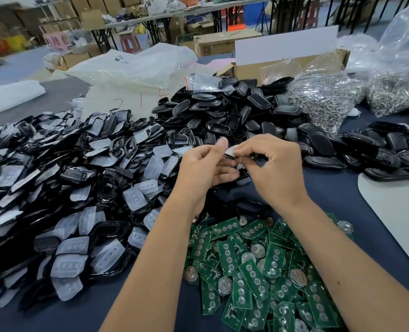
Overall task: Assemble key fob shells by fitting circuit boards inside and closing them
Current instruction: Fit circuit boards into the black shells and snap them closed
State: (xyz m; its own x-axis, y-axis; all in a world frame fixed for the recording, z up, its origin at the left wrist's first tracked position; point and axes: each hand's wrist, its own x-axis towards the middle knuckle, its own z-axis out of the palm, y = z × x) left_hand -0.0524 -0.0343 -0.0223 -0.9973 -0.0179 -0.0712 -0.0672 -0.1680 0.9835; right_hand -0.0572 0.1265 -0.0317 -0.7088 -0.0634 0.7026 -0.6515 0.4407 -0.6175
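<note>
Both hands pinch one key fob shell (234,161): left hand (203,168) w/ thumb+fingers, right hand (273,168) curled over it.

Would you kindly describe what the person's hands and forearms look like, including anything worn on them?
Both forearms are bare as far as the frame shows: no sleeves, gloves, watch or bracelets. The left hand and right hand show no rings on the visible fingers. The nails look short and unpainted, and a small dark mark sits on the right forearm.
</note>
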